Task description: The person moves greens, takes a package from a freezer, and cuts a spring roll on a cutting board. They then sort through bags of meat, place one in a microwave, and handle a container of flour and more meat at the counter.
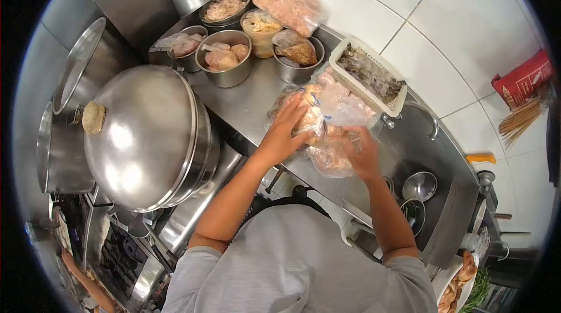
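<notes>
Clear plastic bags of raw chicken (334, 158) lie on the steel counter at the sink's left edge. My left hand (284, 135) rests on the left side of the pile, fingers stretched out and thumb apart. On the right side, my right hand (363, 152) has bent fingers closed on the plastic of a bag; they are slightly blurred. Another bag (350, 102) lies behind my hands, partly under a white basket (339, 70) of greyish shrimp (371, 76).
Steel pots (225, 73) of raw meat and a bag of pinkish meat (290, 4) stand along the back. A large domed steamer (143, 137) is at left. The sink (403, 149) with a faucet (433, 123) and bowls (419, 187) lies right. Another person's arm (90, 284) shows lower left.
</notes>
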Tool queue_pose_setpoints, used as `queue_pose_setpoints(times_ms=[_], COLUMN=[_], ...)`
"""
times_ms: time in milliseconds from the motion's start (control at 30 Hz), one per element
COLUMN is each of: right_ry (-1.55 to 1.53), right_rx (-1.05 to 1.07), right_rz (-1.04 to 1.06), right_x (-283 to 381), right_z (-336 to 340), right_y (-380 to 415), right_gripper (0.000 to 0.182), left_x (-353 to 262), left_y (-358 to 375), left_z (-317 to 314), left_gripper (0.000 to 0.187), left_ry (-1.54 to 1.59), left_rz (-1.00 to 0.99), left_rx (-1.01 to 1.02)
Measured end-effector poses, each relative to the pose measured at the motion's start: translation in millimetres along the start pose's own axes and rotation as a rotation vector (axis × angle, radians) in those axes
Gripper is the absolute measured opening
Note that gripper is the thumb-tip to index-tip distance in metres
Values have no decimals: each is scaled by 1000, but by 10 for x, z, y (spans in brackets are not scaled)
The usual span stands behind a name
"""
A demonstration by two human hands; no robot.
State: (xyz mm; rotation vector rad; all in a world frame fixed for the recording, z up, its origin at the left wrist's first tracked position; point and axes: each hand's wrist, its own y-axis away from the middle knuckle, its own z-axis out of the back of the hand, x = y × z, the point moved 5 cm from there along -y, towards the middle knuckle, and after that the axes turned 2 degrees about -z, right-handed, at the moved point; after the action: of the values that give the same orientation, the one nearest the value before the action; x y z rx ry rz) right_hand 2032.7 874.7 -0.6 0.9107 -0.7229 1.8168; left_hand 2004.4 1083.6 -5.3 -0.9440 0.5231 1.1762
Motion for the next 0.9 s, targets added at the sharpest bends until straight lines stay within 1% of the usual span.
queue_pose_setpoints(times_ms=[33, 100, 133, 200, 233, 300, 333, 400, 433, 500, 533, 600, 633, 700, 733, 767, 867, 900], right_ry=[0, 86, 86, 258, 254, 390, 375, 513, 498, 228, 216, 492, 482, 432, 457, 452, 359, 396], right_rx=[-6, -223, -227, -223, -226, -303, -297, -329, -315, -388, -372, -366, -360, -192, -120, -114, -131, -200], right_rz=[-2, 134, 129, 364, 361, 425, 447, 477, 506, 381, 406, 508, 529, 136, 102, 114, 87, 112], right_x=[-4, 81, 127, 376, 370, 372, 373, 358, 356, 248, 206, 176, 199, 34, -12, 5, 98, 156], right_z=[7, 77, 49, -60, -83, -129, -176, -282, -321, -258, -262, -292, -287, -285, -296, -301, -268, -265], right_y=[-38, -98, -130, -170, -230, -359, -403, -441, -446, -468, -499, -568, -594, -708, -725, -735, -673, -611], right_gripper=[38, 33, 33, 32, 32, 35, 35, 34, 34, 30, 30, 28, 28, 25, 26, 26, 28, 29], left_x=[-1, -8, 6, -2, 2, -22, -5, 25, 18, 16, 9, -69, -43, -42, -32, -15, -32, -21], left_y=[-26, -78, -129, -247, -284, -362, -374, -366, -374, -410, -430, -478, -519, -574, -590, -607, -600, -589], left_z=[-34, -32, -43, -51, -55, -43, -29, -66, -45, -162, -161, -166, -201, -223, -238, -245, -261, -237], left_gripper=[59, 60, 60, 64, 64, 67, 67, 61, 61, 56, 56, 51, 51, 36, 38, 38, 40, 40], left_ry=[1, -105, -103, -230, -232, -151, -171, -228, -249, -546, -563, -537, -551, -374, -371, -381, -419, -424], left_rz=[-5, -18, -21, -115, -116, -145, -140, -177, -163, -160, -144, -227, -217, -255, -267, -262, -260, -256], left_rx=[5, -76, -70, -46, -41, -44, -60, -48, -73, 153, 132, 39, 22, -70, -58, -67, -5, -11])
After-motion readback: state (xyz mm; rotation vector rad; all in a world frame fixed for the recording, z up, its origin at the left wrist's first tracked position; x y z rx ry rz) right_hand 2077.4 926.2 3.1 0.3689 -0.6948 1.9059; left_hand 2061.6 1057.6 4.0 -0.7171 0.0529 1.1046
